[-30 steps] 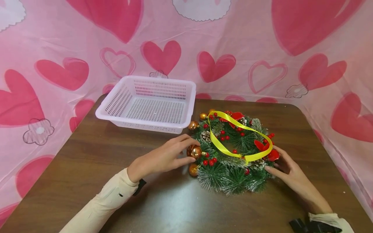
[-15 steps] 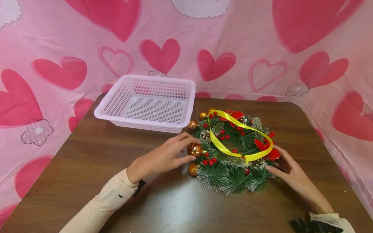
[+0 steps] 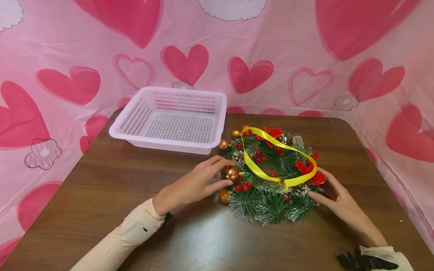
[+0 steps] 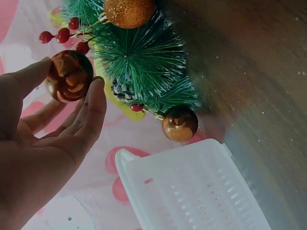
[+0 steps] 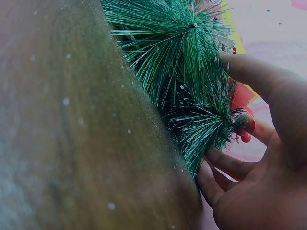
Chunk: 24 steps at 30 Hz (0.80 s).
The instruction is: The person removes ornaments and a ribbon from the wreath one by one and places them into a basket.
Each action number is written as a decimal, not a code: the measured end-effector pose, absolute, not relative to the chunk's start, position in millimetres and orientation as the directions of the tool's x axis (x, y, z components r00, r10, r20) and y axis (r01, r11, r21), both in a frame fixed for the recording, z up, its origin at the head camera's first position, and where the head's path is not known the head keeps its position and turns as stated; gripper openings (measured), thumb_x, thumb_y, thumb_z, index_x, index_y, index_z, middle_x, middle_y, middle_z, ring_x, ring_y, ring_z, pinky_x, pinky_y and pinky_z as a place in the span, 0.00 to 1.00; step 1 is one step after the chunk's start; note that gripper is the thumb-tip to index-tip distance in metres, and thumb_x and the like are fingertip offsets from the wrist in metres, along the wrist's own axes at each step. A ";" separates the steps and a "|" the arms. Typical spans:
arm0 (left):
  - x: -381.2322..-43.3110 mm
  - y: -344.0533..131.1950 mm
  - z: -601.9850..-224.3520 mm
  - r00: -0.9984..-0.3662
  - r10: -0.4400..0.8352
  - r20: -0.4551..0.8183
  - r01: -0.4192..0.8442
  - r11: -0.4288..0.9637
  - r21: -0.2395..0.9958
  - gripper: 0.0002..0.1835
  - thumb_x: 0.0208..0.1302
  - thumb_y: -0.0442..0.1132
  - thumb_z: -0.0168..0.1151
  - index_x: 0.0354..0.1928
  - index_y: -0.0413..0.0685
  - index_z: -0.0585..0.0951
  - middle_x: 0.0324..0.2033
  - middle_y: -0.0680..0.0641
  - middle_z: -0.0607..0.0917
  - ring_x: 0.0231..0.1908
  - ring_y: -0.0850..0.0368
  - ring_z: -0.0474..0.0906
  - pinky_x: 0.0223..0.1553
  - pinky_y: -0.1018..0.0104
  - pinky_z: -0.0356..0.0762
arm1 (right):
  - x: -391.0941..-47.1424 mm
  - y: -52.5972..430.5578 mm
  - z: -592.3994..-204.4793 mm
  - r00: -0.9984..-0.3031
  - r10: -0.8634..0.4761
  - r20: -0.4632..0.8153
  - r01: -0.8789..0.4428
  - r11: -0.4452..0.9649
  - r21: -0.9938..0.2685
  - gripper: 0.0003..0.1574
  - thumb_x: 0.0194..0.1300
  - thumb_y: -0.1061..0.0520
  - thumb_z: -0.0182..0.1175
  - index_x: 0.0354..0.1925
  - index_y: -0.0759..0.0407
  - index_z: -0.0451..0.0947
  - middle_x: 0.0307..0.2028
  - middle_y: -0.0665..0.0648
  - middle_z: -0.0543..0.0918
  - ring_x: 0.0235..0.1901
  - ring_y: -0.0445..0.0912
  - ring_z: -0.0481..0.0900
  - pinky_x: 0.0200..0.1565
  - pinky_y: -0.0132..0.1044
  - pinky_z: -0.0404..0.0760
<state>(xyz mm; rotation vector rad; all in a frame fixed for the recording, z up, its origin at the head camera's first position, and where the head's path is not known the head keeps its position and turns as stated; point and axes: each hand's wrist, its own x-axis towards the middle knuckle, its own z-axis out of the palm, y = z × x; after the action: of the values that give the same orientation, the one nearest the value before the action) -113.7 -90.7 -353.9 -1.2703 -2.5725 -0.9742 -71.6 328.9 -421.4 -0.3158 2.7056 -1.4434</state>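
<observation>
My left hand (image 3: 194,184) pinches a shiny copper Christmas bauble (image 3: 230,174) between thumb and fingers at the left side of a green wreath (image 3: 249,205). In the left wrist view, the bauble (image 4: 70,76) shows between thumb and fingertips, close to red berries. The wreath lies on the table, carrying pine cones, red flowers and berries, more orange-gold baubles and a looped yellow ribbon (image 3: 294,183) across its top. On the wreath's right edge, my right hand (image 3: 342,205) holds the greenery near a red flower. From the right wrist, its fingers (image 5: 235,165) curve round the frosted needles.
Behind and left of the wreath stands a white perforated plastic basket (image 3: 176,145), its near right corner close to the upper baubles. Brown tabletop (image 3: 101,180) stretches left and in front. A pink heart-patterned cloth (image 3: 217,45) hangs behind the table.
My left hand has shifted slightly right, bringing the pinched bauble a little further over the wreath's edge. The right hand, wreath and basket stay in place.
</observation>
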 end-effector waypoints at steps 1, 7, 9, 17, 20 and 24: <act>-113.4 -90.4 -354.0 -0.648 0.668 0.366 0.742 0.445 0.501 0.24 0.68 0.46 0.64 0.62 0.42 0.76 0.52 0.51 0.79 0.47 0.63 0.76 0.49 0.67 0.78 | -71.7 328.7 -421.1 -0.978 -0.207 0.042 -0.150 0.543 -0.826 0.47 0.69 0.59 0.62 0.77 0.46 0.51 0.63 0.47 0.66 0.55 0.25 0.68 0.51 0.15 0.69; -113.6 -90.6 -352.8 -0.660 0.632 0.407 0.734 0.426 0.528 0.23 0.69 0.44 0.64 0.61 0.40 0.76 0.48 0.50 0.80 0.37 0.59 0.77 0.37 0.63 0.81 | -71.8 328.7 -420.5 -0.979 -0.203 0.033 -0.141 0.549 -0.824 0.46 0.70 0.58 0.62 0.78 0.46 0.51 0.64 0.49 0.66 0.55 0.25 0.68 0.51 0.15 0.69; -114.0 -90.9 -352.8 -0.656 0.631 0.414 0.738 0.420 0.528 0.23 0.69 0.43 0.64 0.61 0.40 0.76 0.48 0.49 0.80 0.36 0.59 0.78 0.36 0.62 0.81 | -71.6 328.9 -420.8 -0.979 -0.204 0.032 -0.141 0.547 -0.825 0.46 0.70 0.59 0.62 0.77 0.46 0.51 0.63 0.48 0.66 0.55 0.25 0.68 0.51 0.15 0.69; -116.6 -96.5 -347.4 -0.626 0.629 0.462 0.769 0.400 0.498 0.22 0.70 0.42 0.63 0.61 0.41 0.74 0.53 0.48 0.79 0.41 0.59 0.76 0.40 0.62 0.80 | -71.8 328.8 -421.2 -0.978 -0.207 0.030 -0.139 0.539 -0.831 0.46 0.70 0.58 0.62 0.77 0.47 0.51 0.62 0.48 0.67 0.55 0.26 0.69 0.51 0.16 0.69; -117.2 -98.5 -343.8 -0.632 0.621 0.464 0.766 0.410 0.495 0.23 0.70 0.43 0.62 0.62 0.41 0.73 0.54 0.47 0.79 0.44 0.60 0.75 0.42 0.61 0.80 | -71.9 329.1 -421.3 -0.977 -0.208 0.037 -0.146 0.537 -0.831 0.46 0.70 0.59 0.62 0.77 0.46 0.51 0.62 0.47 0.67 0.55 0.26 0.69 0.51 0.16 0.69; -117.5 -100.8 -340.9 -0.641 0.613 0.462 0.759 0.418 0.499 0.23 0.70 0.43 0.63 0.62 0.41 0.74 0.53 0.47 0.80 0.44 0.61 0.76 0.42 0.64 0.81 | -71.6 329.2 -422.2 -0.976 -0.211 0.048 -0.156 0.533 -0.831 0.46 0.69 0.60 0.62 0.77 0.47 0.51 0.61 0.46 0.67 0.55 0.26 0.69 0.51 0.16 0.69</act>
<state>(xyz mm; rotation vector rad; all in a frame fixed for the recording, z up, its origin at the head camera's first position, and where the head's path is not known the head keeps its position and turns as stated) -117.5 -100.8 -340.9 -1.2109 -2.4629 -1.0319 -71.6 329.2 -422.2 -0.3239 2.6992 -1.4544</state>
